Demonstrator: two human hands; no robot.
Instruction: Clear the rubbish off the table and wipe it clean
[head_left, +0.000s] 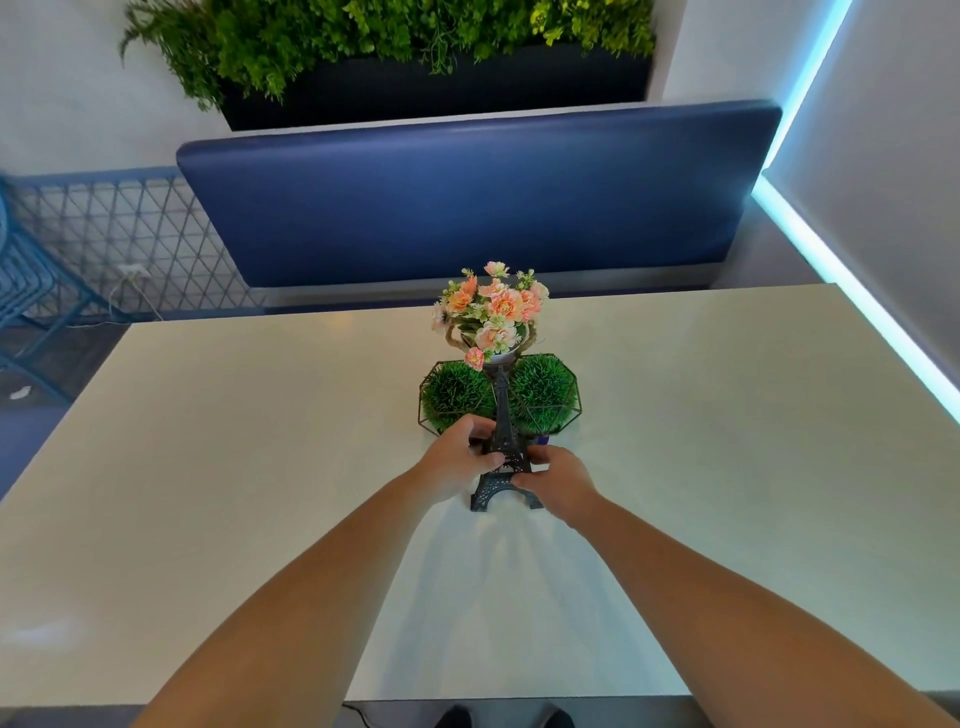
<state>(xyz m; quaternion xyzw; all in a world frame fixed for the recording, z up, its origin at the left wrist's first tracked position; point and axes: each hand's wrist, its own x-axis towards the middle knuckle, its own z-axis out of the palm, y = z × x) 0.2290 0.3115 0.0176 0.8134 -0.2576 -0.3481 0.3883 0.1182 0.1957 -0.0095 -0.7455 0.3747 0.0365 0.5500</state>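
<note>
Both hands hold a little black tower (501, 457) on the white bench (208, 467). The left hand (460, 457) grips one side. The right hand (558, 480) grips the other.

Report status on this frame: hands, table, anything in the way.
Left hand and right hand both grip the small black Eiffel Tower model. White table: no rubbish or cloth visible. Two green moss balls in wire frames and a pink flower pot stand close behind.
</note>
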